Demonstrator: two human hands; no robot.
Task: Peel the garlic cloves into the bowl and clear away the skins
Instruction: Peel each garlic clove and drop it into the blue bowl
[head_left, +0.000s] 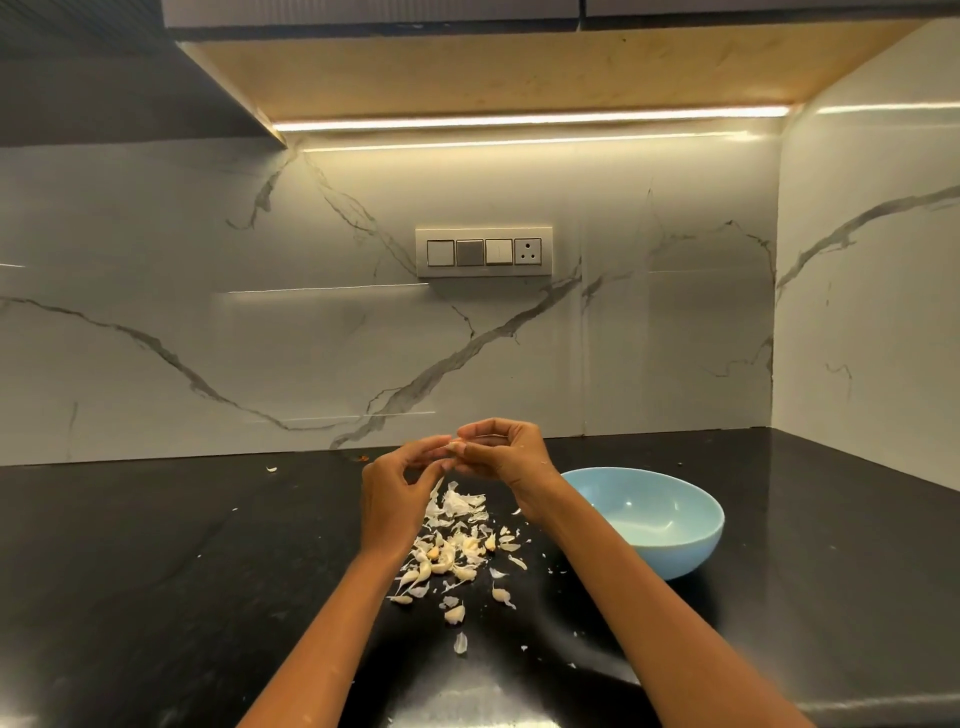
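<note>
Above the black counter (156, 571) my left hand (400, 488) and my right hand (498, 452) meet, fingertips pinching a small garlic clove (457, 445) between them. Most of the clove is hidden by my fingers. Below my hands lies a pile of unpeeled garlic cloves (441, 558) mixed with loose white skins (460, 501). A light blue bowl (696, 540) stands to the right of the pile, close to my right forearm; nothing shows in the part of its inside that I can see.
Small skin flakes (271, 469) are scattered over the counter, one far left near the marble backsplash. A switch panel (484, 252) sits on the wall. The side wall closes the corner at the right.
</note>
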